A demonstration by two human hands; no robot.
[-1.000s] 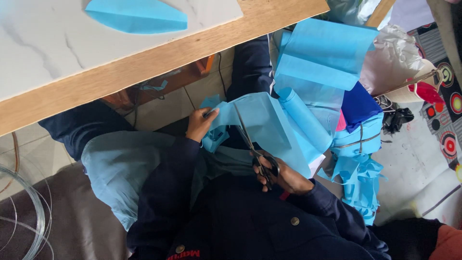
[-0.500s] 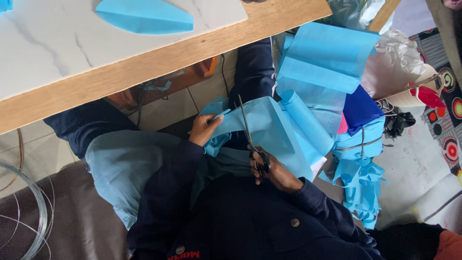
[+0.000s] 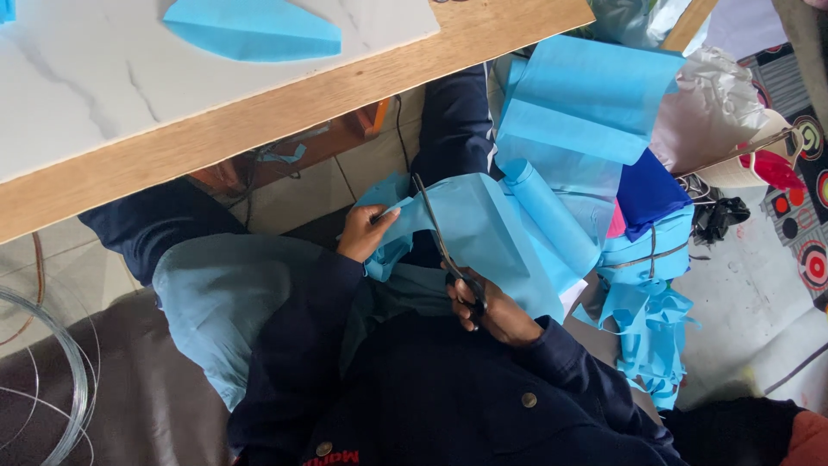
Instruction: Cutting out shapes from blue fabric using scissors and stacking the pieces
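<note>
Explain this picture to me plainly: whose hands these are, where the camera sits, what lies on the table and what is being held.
There is no machine here. A camera worn on a person's head looks down at their own lap and hands. The left hand pinches the edge of a light blue fabric sheet. The right hand grips black scissors, blades lying on that sheet. Above, a marble-look table top with a wooden edge carries a folded blue fabric piece. To the right stands a pile of blue fabric.

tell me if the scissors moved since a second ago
Yes. The scissors have pushed forward through the blue fabric, their tips closer to the table edge.
</note>
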